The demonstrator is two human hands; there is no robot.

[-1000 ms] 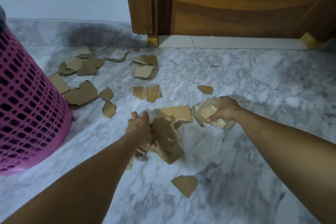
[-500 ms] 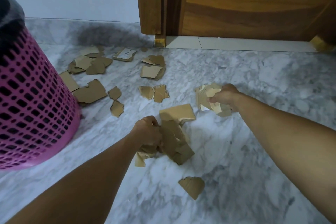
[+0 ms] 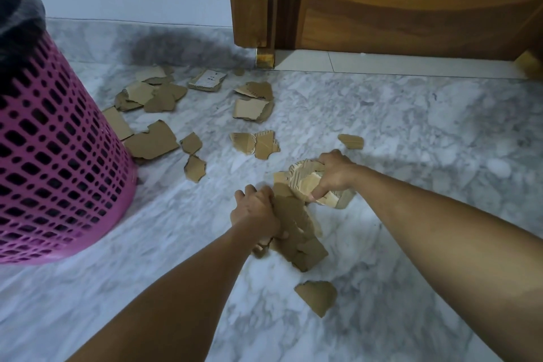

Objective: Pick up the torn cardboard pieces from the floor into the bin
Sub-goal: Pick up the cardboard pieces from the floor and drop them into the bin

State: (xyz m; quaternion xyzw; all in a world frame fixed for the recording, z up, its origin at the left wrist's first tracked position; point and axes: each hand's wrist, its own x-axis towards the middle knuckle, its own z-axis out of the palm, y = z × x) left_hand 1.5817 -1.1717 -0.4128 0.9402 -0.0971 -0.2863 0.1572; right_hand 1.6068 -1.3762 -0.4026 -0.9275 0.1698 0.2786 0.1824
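Note:
Torn brown cardboard pieces lie scattered over the grey marble floor point(image 3: 411, 132). My left hand point(image 3: 255, 214) grips a bunch of cardboard pieces point(image 3: 299, 232) that hangs down to the floor. Just to its right, my right hand point(image 3: 335, 173) clutches a stack of lighter, corrugated pieces point(image 3: 304, 181). The two bunches almost touch. The pink perforated plastic bin point(image 3: 55, 161) stands at the left, an arm's reach from my left hand. A single piece point(image 3: 317, 297) lies near me, below both hands. Another small one point(image 3: 351, 141) sits beyond my right hand.
Several loose pieces point(image 3: 152, 141) lie beside the bin and further back near the wall, one with a printed label point(image 3: 207, 80). A wooden door and frame point(image 3: 382, 0) stand at the back right. A dark object point(image 3: 17, 15) covers the bin's top.
My right hand went out to the far right with its stack, then came back left and down beside my left hand. My left hand keeps its bunch near the floor.

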